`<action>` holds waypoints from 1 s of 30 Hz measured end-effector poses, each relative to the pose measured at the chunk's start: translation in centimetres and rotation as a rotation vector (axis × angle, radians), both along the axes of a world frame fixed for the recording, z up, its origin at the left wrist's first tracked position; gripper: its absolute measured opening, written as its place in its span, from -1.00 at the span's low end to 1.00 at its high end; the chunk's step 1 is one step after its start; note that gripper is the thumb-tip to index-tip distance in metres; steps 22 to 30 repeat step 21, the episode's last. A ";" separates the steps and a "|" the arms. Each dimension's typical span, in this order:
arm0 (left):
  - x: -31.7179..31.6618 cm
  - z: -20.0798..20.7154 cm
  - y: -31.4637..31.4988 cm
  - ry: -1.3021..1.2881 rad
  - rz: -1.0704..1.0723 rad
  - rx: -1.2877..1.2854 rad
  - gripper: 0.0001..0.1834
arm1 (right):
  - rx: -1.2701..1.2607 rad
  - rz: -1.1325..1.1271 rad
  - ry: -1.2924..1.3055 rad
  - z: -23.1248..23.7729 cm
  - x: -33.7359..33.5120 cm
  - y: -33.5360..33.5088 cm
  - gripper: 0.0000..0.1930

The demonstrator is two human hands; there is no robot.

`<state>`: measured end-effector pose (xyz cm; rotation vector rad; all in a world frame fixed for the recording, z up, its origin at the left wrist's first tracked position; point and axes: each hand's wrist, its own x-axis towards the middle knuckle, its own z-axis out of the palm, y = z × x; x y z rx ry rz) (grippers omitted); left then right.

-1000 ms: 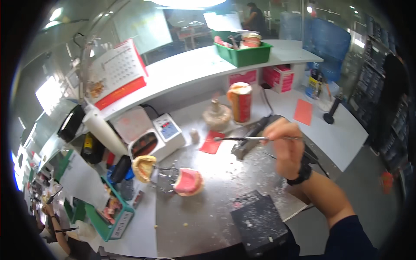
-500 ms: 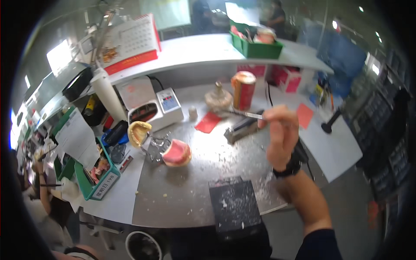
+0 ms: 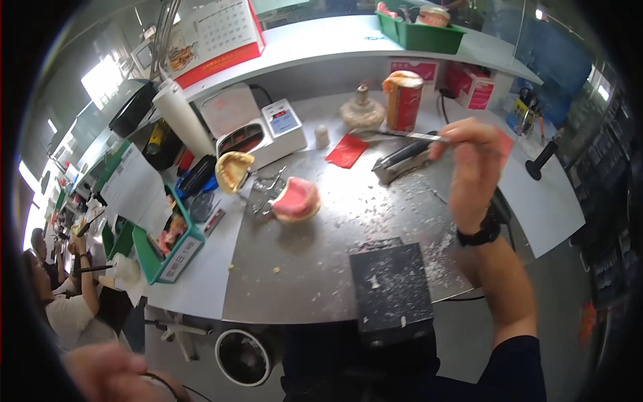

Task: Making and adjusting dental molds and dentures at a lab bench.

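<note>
My right hand (image 3: 472, 171) is closed on a thin metal wax spatula (image 3: 412, 135), pointing left across the bench near a glass alcohol lamp (image 3: 362, 112). A grey metal block-like holder (image 3: 402, 163) lies just below the tool. My left hand (image 3: 110, 372) shows blurred at the lower left edge, off the bench; its fingers are too smeared to read. On the metal bench top stands a dental cast with pink wax (image 3: 297, 199), attached to a wire articulator (image 3: 268, 189). The yellowish opposing cast (image 3: 234, 172) is tipped open beside it. A red wax sheet (image 3: 347, 151) lies near the lamp.
A black bench block (image 3: 392, 285) strewn with white shavings juts out in front. Behind are a red can (image 3: 404, 107) with cotton and a white heater box (image 3: 284, 130). Left stands a green tray (image 3: 181, 261); below, a round bin (image 3: 243, 357). Another person (image 3: 74, 315) sits far left.
The view has shifted, so the bench sits higher and farther right. My left hand has come into the lower left corner. The right hand still holds the spatula near the lamp.
</note>
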<state>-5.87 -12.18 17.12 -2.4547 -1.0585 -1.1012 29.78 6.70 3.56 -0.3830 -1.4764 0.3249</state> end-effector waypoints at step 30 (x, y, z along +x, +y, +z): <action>4.4 -15.7 20.4 -0.192 -0.083 -0.614 -0.02 | -0.229 0.129 -0.418 -1.4 -2.8 -1.0 -0.68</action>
